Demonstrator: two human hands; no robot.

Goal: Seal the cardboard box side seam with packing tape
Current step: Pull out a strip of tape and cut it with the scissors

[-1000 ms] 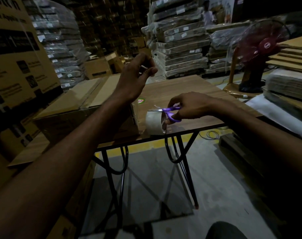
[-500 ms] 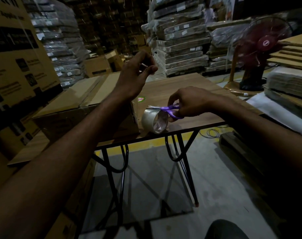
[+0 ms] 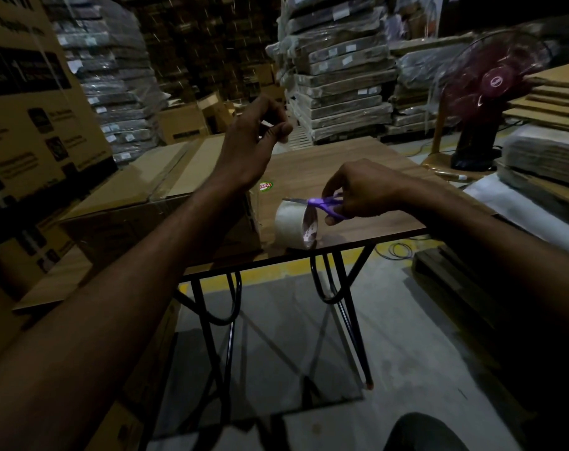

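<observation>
A brown cardboard box lies on the left part of the wooden table. My left hand is raised above the box's right end and pinches the end of a clear strip of tape between thumb and fingers. A roll of clear packing tape stands on edge near the table's front edge. My right hand grips purple-handled scissors just above the roll, blades pointing left.
Tall printed cartons stand at the left. Wrapped stacks of flat goods fill the back. A maroon pedestal fan and flat cardboard piles are at the right. Black table legs stand over the grey floor with a yellow line.
The tape roll has shifted slightly and turned on the table. My right hand with the scissors stays just above it. My left hand keeps its raised pinch.
</observation>
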